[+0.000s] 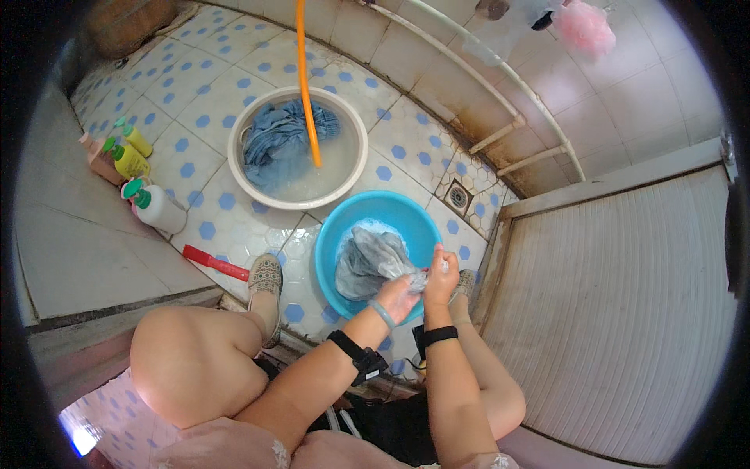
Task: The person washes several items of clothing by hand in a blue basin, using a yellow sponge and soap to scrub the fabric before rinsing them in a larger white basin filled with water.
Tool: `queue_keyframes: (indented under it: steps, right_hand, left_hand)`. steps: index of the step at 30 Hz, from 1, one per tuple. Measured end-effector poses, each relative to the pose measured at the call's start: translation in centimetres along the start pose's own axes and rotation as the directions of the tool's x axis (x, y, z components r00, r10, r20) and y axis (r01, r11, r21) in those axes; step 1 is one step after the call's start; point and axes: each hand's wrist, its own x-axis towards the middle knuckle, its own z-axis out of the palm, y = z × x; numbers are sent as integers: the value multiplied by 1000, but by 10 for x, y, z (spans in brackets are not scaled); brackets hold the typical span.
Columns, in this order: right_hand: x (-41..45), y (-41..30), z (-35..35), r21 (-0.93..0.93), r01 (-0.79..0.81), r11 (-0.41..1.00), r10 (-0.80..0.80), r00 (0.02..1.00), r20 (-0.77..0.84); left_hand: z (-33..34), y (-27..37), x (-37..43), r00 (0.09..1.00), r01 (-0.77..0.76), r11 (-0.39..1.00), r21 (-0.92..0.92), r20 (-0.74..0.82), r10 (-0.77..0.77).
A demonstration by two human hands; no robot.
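A wet grey cloth garment (369, 258) lies bunched in a round blue plastic basin (329, 246), with white suds (375, 225) along its far side. The near right end of the cloth is gathered up towards the basin's rim. There my left hand (398, 298), below a pale bangle, grips it. Close beside it, over the right side of the rim, my right hand (442, 277) is closed on the same gathered end, thumb upward. Its fingers hide most of the fabric inside it. Each forearm wears a black strap.
Behind stands a white basin (235, 176) with blue cloth (281, 138) in cloudy water and an orange hose (304, 88) hanging in. Pump bottles (161, 208) and a red-handled brush (215, 262) lie left. A floor drain (458, 198) and a ribbed door (615, 305) are at right.
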Motion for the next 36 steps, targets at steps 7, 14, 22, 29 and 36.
queue_keyframes:
  steps: [7,14,22,29,36]
  right_hand:
    - [-50,19,3,-224,454,862,-381,873,304]
    - [-72,-3,-2,-27,486,874,-447,824,349]
    - [34,13,-36,21,-145,989,134,955,266]
    - [29,-11,-51,66,-173,983,117,857,501]
    - [8,-49,-53,126,114,985,-149,937,317]
  left_hand:
    - [13,41,-24,942,235,926,-297,-166,-292]
    - [-13,38,-10,998,31,999,-22,-61,-33]
    - [35,46,-22,994,22,886,463,-106,31]
    - [39,66,-22,987,3,417,909,-69,144]
    - [51,92,-23,870,-252,79,964,191,454]
